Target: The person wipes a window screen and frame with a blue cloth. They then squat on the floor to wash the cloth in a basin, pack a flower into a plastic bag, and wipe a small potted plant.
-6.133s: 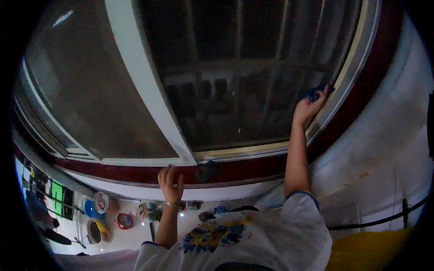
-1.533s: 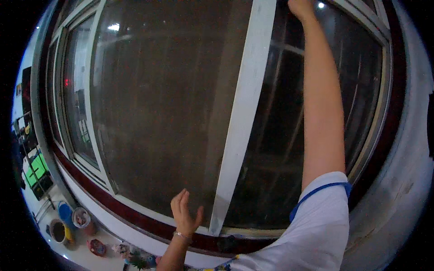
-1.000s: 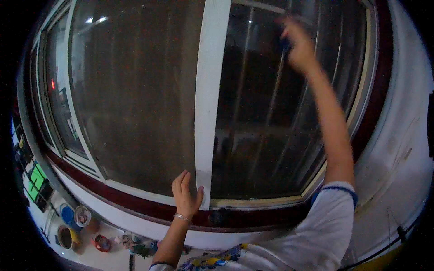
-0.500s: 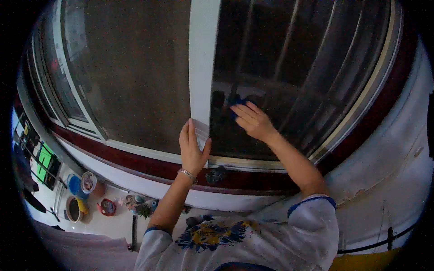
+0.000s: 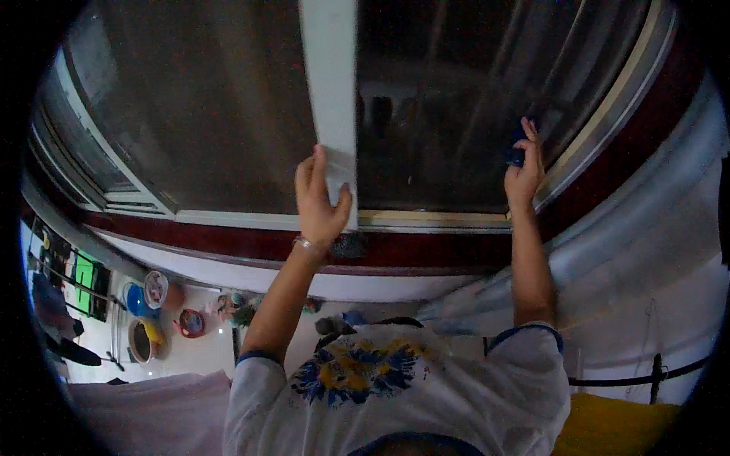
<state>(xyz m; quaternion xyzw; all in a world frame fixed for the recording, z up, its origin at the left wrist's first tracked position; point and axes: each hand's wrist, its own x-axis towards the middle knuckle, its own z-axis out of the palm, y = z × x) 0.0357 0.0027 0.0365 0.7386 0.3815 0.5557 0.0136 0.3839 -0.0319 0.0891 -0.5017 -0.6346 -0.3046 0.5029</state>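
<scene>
My left hand (image 5: 321, 204) holds the white upright window frame (image 5: 331, 83), low down, with fingers along its left edge and the thumb on its front. In my right hand (image 5: 525, 171) is a dark blue cloth (image 5: 516, 152), pressed to the dark window pane (image 5: 433, 137) close to its right edge. Part of the cloth is hidden behind the fingers. Just below my left hand, a dark grey crumpled lump (image 5: 350, 245) rests on the dark red sill (image 5: 426, 251); its kind is unclear.
Down at the left, a blue basin (image 5: 141, 302), a pail (image 5: 156, 289), a brown pot (image 5: 142, 340) and a red bowl (image 5: 189, 324) stand on the floor. A pale pink cloth (image 5: 152, 403) is at the lower left. The wall (image 5: 623, 296) curves along the right.
My right hand has moved the blue cloth rightward across the pane, from near the upright frame to the pane's right side. My left hand stays on the frame; the view has shifted slightly.
</scene>
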